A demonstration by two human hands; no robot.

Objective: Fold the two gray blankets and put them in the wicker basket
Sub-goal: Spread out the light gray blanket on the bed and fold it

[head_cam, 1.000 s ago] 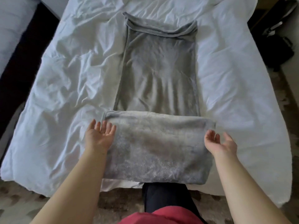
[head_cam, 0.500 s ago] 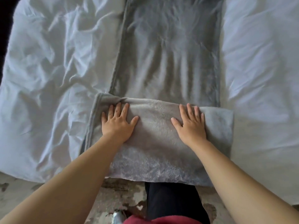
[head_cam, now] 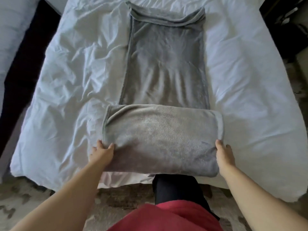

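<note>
At lower centre, the folded gray blanket [head_cam: 163, 144] is grasped at its ends by the left hand [head_cam: 101, 155] and right hand [head_cam: 225, 155]; a longer gray blanket [head_cam: 165, 60] is laid above it.

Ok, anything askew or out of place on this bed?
Only minor: the spread gray blanket is bunched and uneven along its far edge, and the folded gray blanket shows loose, misaligned layers at its left end.

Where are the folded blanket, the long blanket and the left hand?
folded blanket [head_cam: 163, 140], head view, middle of its top face.
long blanket [head_cam: 166, 64], head view, centre of the flat strip.
left hand [head_cam: 102, 153], head view, back of the hand.
</note>
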